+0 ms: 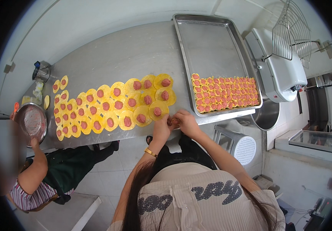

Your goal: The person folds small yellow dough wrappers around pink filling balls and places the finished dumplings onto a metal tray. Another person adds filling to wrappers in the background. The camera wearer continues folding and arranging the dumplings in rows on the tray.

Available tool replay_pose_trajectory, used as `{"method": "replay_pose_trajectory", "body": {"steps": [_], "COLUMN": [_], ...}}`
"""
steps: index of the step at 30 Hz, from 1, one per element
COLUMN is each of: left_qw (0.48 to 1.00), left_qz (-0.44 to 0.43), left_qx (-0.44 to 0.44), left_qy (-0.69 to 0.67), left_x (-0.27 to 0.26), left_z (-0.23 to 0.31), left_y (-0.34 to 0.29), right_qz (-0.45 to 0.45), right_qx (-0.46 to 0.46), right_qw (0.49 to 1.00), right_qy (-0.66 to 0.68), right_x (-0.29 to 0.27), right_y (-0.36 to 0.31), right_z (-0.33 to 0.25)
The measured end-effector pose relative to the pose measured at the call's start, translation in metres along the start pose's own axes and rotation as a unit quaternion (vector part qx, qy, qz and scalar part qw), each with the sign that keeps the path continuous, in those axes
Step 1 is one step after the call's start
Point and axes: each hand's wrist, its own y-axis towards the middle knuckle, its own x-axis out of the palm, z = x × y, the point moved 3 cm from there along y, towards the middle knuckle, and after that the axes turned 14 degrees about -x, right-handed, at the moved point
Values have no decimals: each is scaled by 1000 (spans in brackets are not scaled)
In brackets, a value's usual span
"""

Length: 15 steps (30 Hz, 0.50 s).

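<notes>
My left hand (162, 126) and my right hand (187, 122) meet at the table's front edge, fingers closed together around a small dumpling (175, 121). Most of that dumpling is hidden by the fingers. Just beyond my left hand lies a round yellow wrapper (153, 107) with a ball of pink meat filling (157, 111) on it. More such wrappers, each topped with filling, spread leftward over the steel table (135, 46) in overlapping rows. To the right, a metal tray (208, 42) holds tight rows of open-topped dumplings (225, 92) in its near half.
At the left a co-worker holds a steel bowl (39, 111) of pink filling, one hand (34, 141) at its rim. A white machine (279, 65), a wire rack (295, 34) and a steel basin (270, 117) stand right. A white stool (244, 149) is below the table.
</notes>
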Motion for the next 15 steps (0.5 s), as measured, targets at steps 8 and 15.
{"method": "replay_pose_trajectory", "body": {"steps": [8, 15], "left_qw": [997, 997], "left_qz": [28, -9], "left_qx": [49, 39], "left_qy": [-56, -71], "left_x": [-2, 0], "left_z": [0, 3], "left_y": [-3, -1], "right_qz": [1, 23], "right_qx": [14, 0], "right_qw": [1000, 1000], "right_qy": [-14, -11], "right_x": [-3, -7], "right_y": [-4, -6], "right_z": [3, 5]}}
